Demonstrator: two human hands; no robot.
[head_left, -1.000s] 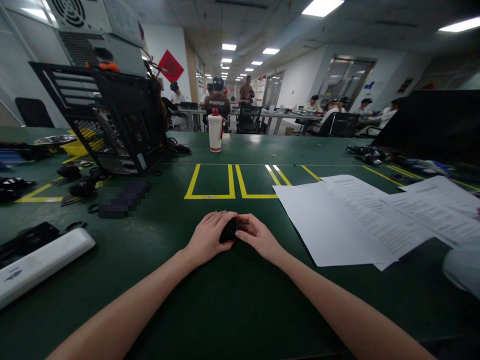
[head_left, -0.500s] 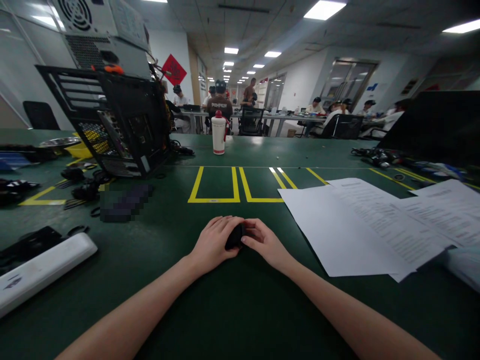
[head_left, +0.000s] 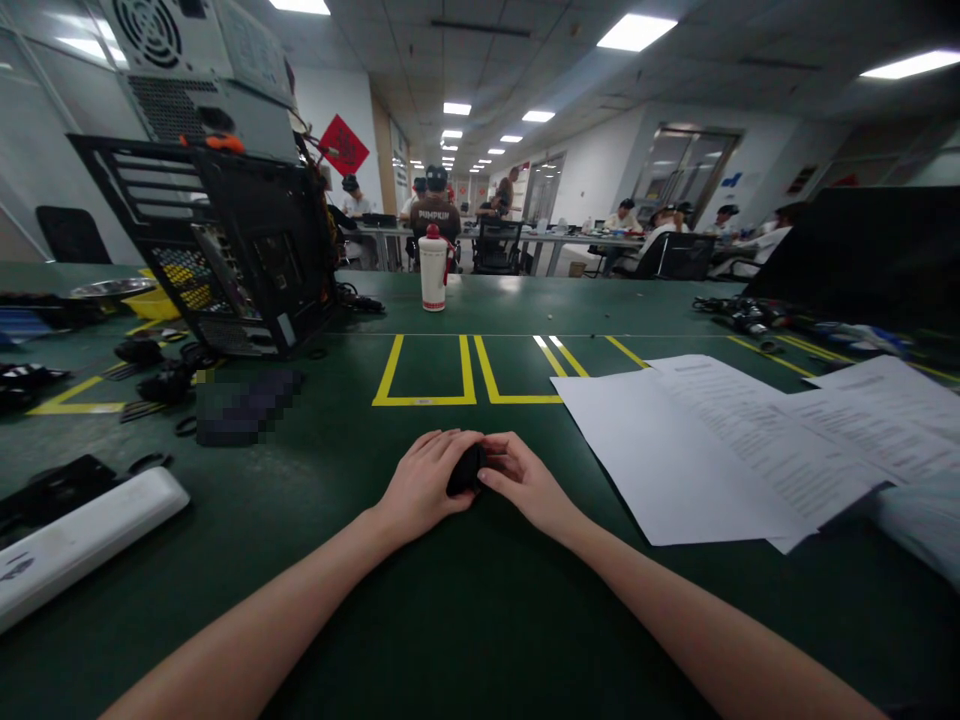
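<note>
A small black object (head_left: 467, 470) with a rounded outline sits on the green tabletop (head_left: 450, 610), cupped between my hands. Its kind cannot be made out, since fingers cover much of it. My left hand (head_left: 421, 482) is wrapped over its left side, fingers bent across the far edge and thumb along the near side. From the right, my right hand (head_left: 529, 486) closes against it, with thumb and curled fingers at its right side. The fingertips of both hands meet at the far side.
Loose printed sheets (head_left: 637, 460) lie right of my hands. At left stand an open black computer case (head_left: 277, 255) and a long white bar (head_left: 97, 540) on the table. A white tumbler (head_left: 433, 275) with a red lid stands ahead, beyond yellow tape outlines (head_left: 424, 401). People sit farther back.
The view has shifted slightly, so the scene sits a little differently in the picture. Both hands keep their hold around the black object, with no clear movement on the table.
</note>
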